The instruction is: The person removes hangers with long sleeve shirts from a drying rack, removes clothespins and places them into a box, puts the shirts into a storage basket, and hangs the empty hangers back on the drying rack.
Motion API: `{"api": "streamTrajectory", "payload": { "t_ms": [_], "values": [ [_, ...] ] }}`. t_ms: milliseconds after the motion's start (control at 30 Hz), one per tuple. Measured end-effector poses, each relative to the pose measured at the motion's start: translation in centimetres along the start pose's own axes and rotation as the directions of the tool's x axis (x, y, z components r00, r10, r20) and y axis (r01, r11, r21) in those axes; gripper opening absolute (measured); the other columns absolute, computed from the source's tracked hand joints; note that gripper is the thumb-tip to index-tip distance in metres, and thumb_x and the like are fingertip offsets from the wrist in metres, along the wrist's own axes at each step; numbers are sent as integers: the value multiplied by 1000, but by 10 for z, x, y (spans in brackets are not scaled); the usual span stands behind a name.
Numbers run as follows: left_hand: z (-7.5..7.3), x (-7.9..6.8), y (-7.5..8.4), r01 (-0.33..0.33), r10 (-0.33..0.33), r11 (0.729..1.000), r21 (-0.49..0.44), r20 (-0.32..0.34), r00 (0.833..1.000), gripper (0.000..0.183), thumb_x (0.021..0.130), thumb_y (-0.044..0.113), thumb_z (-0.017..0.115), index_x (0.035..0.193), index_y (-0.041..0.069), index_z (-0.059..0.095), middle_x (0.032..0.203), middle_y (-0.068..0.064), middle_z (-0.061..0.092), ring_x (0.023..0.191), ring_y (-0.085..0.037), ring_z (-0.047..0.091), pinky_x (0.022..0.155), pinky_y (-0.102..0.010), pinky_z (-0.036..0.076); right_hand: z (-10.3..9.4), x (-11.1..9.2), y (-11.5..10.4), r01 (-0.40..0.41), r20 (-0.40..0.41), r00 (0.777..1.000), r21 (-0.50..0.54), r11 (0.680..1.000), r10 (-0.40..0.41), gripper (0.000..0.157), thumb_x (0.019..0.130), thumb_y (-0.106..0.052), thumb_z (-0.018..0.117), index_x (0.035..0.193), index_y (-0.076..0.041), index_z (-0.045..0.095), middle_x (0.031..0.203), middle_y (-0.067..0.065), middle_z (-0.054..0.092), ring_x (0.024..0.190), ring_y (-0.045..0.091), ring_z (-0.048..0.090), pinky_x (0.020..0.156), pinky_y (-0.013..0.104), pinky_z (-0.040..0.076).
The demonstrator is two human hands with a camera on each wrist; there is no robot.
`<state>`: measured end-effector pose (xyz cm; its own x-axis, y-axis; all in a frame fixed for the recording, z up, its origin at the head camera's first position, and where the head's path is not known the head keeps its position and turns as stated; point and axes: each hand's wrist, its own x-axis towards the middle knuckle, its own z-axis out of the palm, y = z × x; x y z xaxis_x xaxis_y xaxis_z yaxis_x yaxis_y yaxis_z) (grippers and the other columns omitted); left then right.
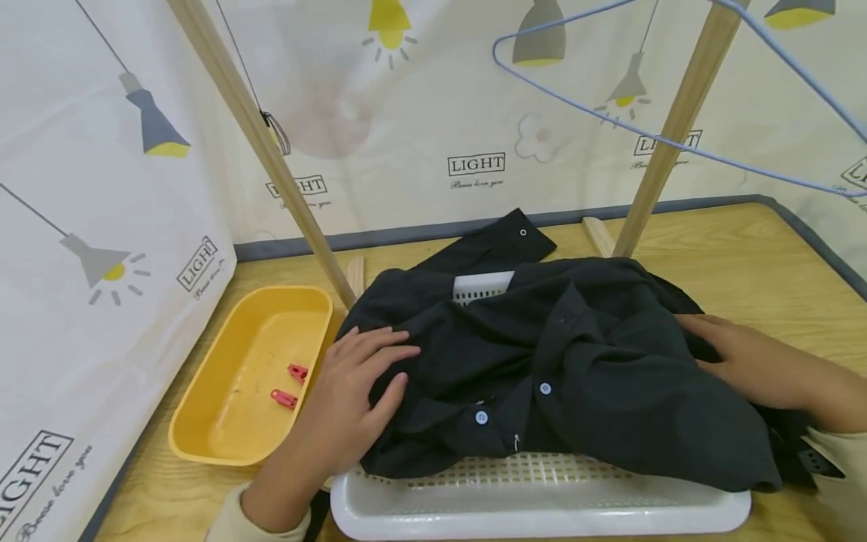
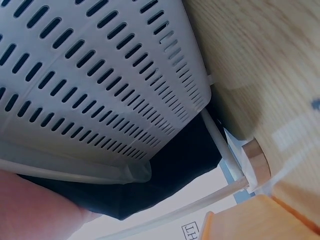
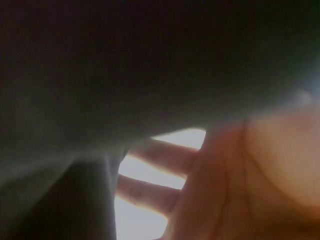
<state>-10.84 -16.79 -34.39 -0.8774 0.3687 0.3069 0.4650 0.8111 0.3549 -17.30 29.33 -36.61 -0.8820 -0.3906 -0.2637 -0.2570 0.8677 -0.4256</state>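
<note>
A black buttoned shirt point(image 1: 623, 384) lies bunched over a white plastic basket point(image 1: 542, 521), one end spread out behind it. My left hand point(image 1: 348, 399) rests on the shirt's left side with its fingers extended. At the right side, my right hand point(image 1: 768, 365) touches the cloth, its fingertips partly covered by it. The right wrist view has dark cloth point(image 3: 125, 65) across most of it, with spread fingers point(image 3: 165, 155) beneath. In the left wrist view the slotted basket wall point(image 2: 100, 75) fills the upper left, above dark cloth point(image 2: 185, 150).
A yellow tray point(image 1: 250, 361) with red clothespins point(image 1: 284, 398) stands left of the basket. Two wooden posts point(image 1: 271, 158) rise behind it, left and right. A blue wire hanger point(image 1: 609, 120) hangs at upper right. Patterned fabric walls point(image 1: 406, 150) border the wooden table point(image 1: 752, 263).
</note>
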Motion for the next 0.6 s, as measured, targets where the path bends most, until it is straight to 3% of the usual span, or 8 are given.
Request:
{"api": "streamTrajectory", "payload": {
  "t_ms": [200, 400, 600],
  "values": [
    [-1, 1, 1, 10, -10, 1000, 5, 12, 1000, 29, 90, 32, 55, 119, 32, 58, 129, 12, 53, 126, -11, 41, 113, -43, 18, 5, 3, 0, 1, 1, 1000, -24, 1000, -1, 74, 89, -50, 50, 143, -3, 29, 137, 28, 38, 120, 52, 38, 86, 60, 39],
    [-1, 0, 2, 38, -38, 999, 8, 48, 998, 29, 90, 32, 55, 119, 32, 57, 129, 12, 53, 126, -11, 41, 113, -43, 16, 14, 6, 3, 65, -25, 997, -113, 991, -68, 68, 88, -37, 58, 138, 2, 33, 129, 28, 46, 113, 51, 45, 81, 58, 42],
    [-2, 1, 1, 27, -27, 1000, 12, 30, 999, 29, 90, 32, 55, 119, 32, 58, 127, 12, 53, 125, -11, 42, 113, -42, 16, 15, 7, 3, 97, -64, 992, -176, 980, -109, 62, 86, -31, 62, 135, -2, 37, 124, 29, 46, 109, 47, 47, 78, 56, 43]
  ]
}}
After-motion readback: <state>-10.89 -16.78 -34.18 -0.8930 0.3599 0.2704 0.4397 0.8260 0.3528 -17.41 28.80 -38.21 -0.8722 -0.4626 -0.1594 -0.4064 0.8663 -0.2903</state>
